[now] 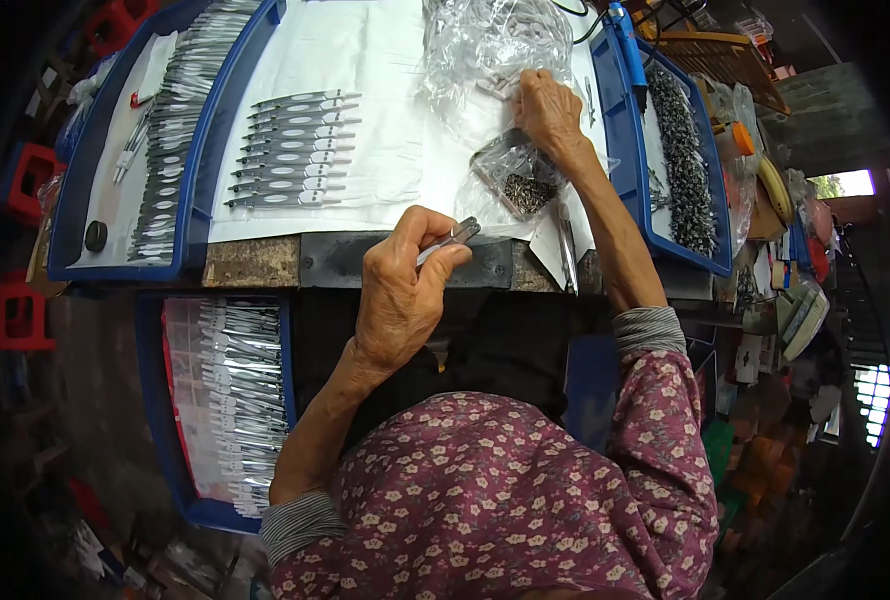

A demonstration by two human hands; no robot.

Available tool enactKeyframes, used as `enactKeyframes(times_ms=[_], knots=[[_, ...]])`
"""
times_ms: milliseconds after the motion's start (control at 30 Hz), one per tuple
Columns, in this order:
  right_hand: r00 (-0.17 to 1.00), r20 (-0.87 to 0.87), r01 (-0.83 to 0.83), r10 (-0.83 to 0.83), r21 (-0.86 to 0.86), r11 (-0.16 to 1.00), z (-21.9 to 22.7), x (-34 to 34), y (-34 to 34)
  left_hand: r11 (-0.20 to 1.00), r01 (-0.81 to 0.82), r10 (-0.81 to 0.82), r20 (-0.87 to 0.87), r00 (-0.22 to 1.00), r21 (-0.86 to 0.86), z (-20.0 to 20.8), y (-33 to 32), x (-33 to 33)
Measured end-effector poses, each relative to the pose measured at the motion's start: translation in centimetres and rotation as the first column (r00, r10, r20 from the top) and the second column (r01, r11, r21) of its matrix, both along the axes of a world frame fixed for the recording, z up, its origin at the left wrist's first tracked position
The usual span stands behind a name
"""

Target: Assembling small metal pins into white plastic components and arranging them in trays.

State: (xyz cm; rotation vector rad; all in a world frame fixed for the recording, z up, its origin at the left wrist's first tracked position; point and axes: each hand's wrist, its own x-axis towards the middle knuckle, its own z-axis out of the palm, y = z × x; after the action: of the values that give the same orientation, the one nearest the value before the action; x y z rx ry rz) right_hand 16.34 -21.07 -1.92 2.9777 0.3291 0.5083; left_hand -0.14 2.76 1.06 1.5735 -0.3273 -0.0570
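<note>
My left hand [402, 285] is closed at the table's front edge, pinching a slim grey pen-shaped part [462, 231] whose end points up and right. My right hand [551, 112] reaches across to a clear plastic bag [500, 45] with pale small pieces in it. Its fingers are pressed together at the bag's opening, and what they hold is hidden. Just below that hand lies a clear container of tiny dark metal parts [527, 192]. On the white sheet [385, 165] to the left, several grey pen-shaped pieces [290, 155] lie in a stacked row.
A blue tray [201, 150] full of similar pieces stands at left, another blue tray [289, 400] below the table edge. At right, a blue tray [720, 225] holds dark small parts, with a blue electric tool [627, 45] by it. Metal tweezers [567, 250] lie near the front edge.
</note>
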Motion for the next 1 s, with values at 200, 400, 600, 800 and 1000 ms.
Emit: enactKeyframes(times_ms=[200, 400, 600, 800, 1000], knots=[[0.987, 0.097, -0.155, 0.127, 0.376, 0.914, 2.1, -3.0, 1.4, 0.999, -0.020, 0.018, 0.067, 0.998, 0.033, 0.0, 0.3, 0.3], [0.869, -0.261, 0.003, 0.420, 0.853, 0.523, 5.2, -10.4, 4.3, 0.988, -0.072, 0.050, 0.153, 0.987, 0.140, -0.5, 0.6, 0.5], [0.815, -0.248, -0.043, 0.523, 0.875, 0.482, 5.9, -14.4, 5.1, 0.959, -0.125, 0.059, 0.250, 0.966, 0.255, -0.4, 0.6, 0.1], [0.818, -0.211, -0.071, 0.535, 0.886, 0.459, 5.0, -15.2, 5.5, 0.945, -0.096, 0.021, 0.235, 0.972, 0.312, -0.9, 0.7, 0.0], [0.783, -0.204, -0.114, 0.587, 0.881, 0.459, 5.3, -15.9, 5.8, 0.934, -0.057, -0.029, 0.234, 0.972, 0.354, -0.9, 1.0, -0.4]])
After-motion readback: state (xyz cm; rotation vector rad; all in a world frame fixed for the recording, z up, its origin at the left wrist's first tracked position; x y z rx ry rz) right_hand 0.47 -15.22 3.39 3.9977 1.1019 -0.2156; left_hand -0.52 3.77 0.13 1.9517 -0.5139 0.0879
